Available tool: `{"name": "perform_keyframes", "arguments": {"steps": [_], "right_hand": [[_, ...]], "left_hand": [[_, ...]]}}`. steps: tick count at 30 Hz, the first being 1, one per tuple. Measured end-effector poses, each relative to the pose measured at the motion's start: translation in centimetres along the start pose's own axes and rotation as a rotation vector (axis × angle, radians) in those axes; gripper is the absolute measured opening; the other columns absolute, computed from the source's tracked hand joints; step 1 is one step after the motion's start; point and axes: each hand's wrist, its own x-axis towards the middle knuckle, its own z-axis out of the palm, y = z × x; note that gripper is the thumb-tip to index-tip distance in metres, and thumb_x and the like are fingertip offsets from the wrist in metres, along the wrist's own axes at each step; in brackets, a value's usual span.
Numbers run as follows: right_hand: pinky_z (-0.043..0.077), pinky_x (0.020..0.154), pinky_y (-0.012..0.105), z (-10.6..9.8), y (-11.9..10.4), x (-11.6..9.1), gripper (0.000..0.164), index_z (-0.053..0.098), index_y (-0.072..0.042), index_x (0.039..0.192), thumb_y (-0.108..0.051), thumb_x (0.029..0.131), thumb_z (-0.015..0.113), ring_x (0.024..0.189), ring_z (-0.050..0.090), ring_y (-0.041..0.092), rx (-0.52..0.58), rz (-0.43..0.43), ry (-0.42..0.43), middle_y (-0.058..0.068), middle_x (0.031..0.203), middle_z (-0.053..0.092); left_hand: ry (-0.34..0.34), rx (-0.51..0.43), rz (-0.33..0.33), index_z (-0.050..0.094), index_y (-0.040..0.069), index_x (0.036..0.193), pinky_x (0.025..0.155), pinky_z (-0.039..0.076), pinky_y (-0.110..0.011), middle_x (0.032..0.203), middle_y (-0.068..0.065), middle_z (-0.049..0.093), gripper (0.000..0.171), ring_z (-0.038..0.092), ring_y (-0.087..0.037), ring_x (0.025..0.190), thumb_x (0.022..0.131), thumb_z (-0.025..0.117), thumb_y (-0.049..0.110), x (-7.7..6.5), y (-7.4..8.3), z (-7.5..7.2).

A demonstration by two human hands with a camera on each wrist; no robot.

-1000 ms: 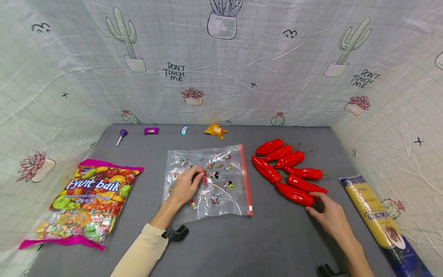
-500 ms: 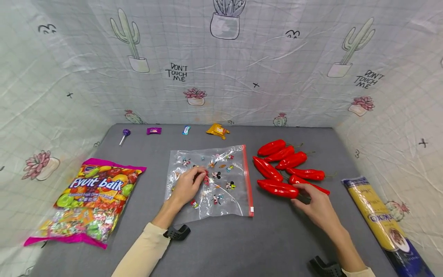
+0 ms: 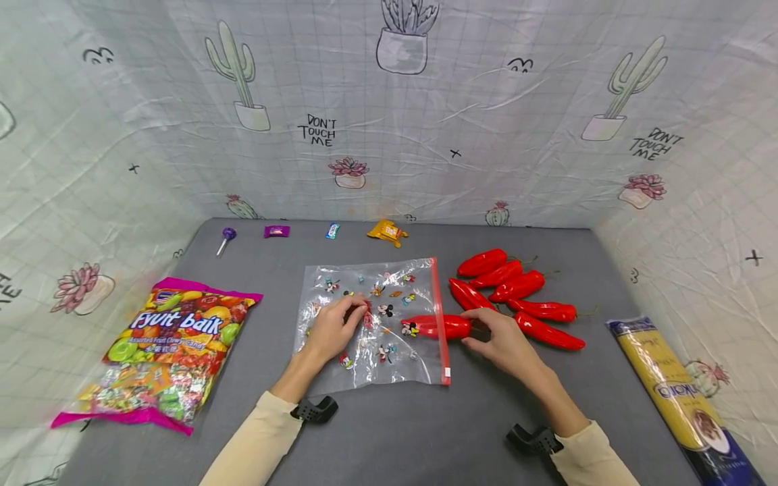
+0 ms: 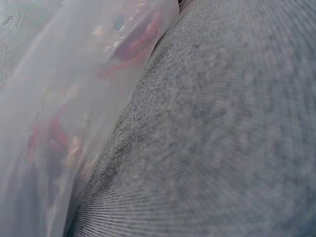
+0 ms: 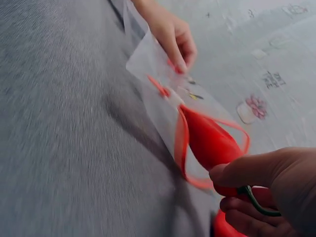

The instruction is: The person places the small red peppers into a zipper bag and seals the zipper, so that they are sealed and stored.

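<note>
A clear zip bag [image 3: 373,370] with cartoon prints lies in the middle of the table, its red-edged mouth facing right. My left hand [image 3: 333,329] pinches the bag's upper film; in the right wrist view the mouth gapes into a loop. With thumb and fingers, my right hand [image 3: 507,339] grips a red chili pepper [image 5: 210,140] at its stem end, the green stem curving below the thumb. The pepper's pointed front half is inside the bag mouth. Cloudy film of the bag [image 4: 74,98] fills the left side of the left wrist view.
Several more red peppers [image 3: 516,286] lie behind the right hand. A lollipop [image 3: 226,240], a purple candy [image 3: 276,231], a small blue packet [image 3: 332,231] and an orange packet [image 3: 387,232] line the back. A fruit candy bag [image 3: 173,331] is left, a long yellow-blue package [image 3: 665,385] right.
My right hand has lifted the nearest pepper from the group and carried it left, its tip now inside the bag mouth. The left hand stays pinching the bag.
</note>
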Motion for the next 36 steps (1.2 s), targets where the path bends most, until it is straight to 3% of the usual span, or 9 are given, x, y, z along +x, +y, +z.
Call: {"name": "perform_keyframes", "arguments": {"steps": [9,17,22,28,36], "right_hand": [[0.057,0.076,0.028,2.3,-0.2,2.1,0.038,0.063,-0.013,0.112,-0.016,0.077,0.077,0.084,0.066,0.013,0.228,-0.012,-0.167,0.001,0.100,0.068],[0.056,0.072,0.024,3.5,-0.1,2.8,0.036,0.065,-0.017,0.109,-0.026,0.076,0.078,0.077,0.064,0.010,0.305,-0.095,-0.279,-0.003,0.093,0.068],[0.053,0.068,0.020,4.0,-0.3,3.0,0.042,0.064,-0.020,0.115,-0.035,0.077,0.076,0.075,0.060,0.004,0.295,-0.091,-0.353,-0.008,0.092,0.067],[0.047,0.061,0.019,4.2,-0.8,3.3,0.044,0.066,-0.019,0.115,-0.038,0.076,0.076,0.070,0.054,0.004,0.236,-0.069,-0.330,-0.011,0.083,0.066],[0.050,0.074,0.023,5.4,-1.3,3.9,0.042,0.068,-0.020,0.109,-0.037,0.072,0.079,0.083,0.058,0.006,0.199,-0.127,-0.239,-0.008,0.095,0.070]], "left_hand": [[0.007,0.006,0.027,0.067,0.014,0.098,0.095,0.050,-0.033,0.106,-0.002,0.070,0.011,0.065,-0.020,0.108,0.091,0.062,0.020,0.0,0.2,0.0],[0.011,-0.004,0.035,0.067,0.012,0.097,0.094,0.051,-0.034,0.103,-0.002,0.071,0.010,0.065,-0.020,0.106,0.090,0.062,0.018,0.0,0.2,0.0],[0.013,0.007,0.031,0.067,0.014,0.097,0.091,0.052,-0.033,0.102,-0.001,0.071,0.010,0.066,-0.019,0.105,0.091,0.061,0.020,-0.1,0.1,-0.1],[0.026,0.029,0.023,0.067,0.014,0.097,0.087,0.053,-0.033,0.100,-0.001,0.071,0.010,0.067,-0.018,0.101,0.091,0.062,0.021,-0.2,0.1,0.0],[0.035,0.018,0.014,0.067,0.014,0.097,0.080,0.055,-0.032,0.098,0.000,0.071,0.011,0.068,-0.016,0.093,0.091,0.062,0.021,-0.2,0.4,-0.1]]}}
